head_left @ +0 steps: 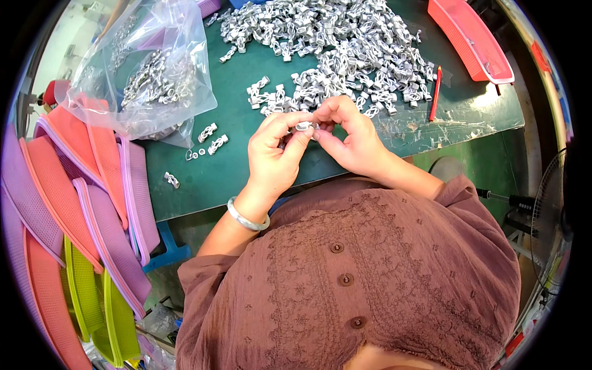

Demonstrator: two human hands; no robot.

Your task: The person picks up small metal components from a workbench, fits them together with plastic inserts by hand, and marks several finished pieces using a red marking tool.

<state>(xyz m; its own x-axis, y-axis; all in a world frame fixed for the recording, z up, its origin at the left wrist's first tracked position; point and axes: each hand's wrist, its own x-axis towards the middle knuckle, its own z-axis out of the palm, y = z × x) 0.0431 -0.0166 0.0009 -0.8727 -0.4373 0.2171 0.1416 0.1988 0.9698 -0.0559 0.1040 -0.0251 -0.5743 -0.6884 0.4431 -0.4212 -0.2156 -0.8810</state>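
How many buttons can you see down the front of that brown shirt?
3 buttons: top button, middle button, bottom button, in a line down the shirt. Others may be hidden below.

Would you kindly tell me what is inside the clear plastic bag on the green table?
The clear plastic bag holds small silver metal clips, like the loose pile beside it. Crumpled folds hide how many.

The small silver part (305, 126) is mostly hidden by fingertips (295, 119); the red tray (470, 41) is cut off by the edge

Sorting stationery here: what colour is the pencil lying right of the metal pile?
Red, seen in the head view: the pencil.
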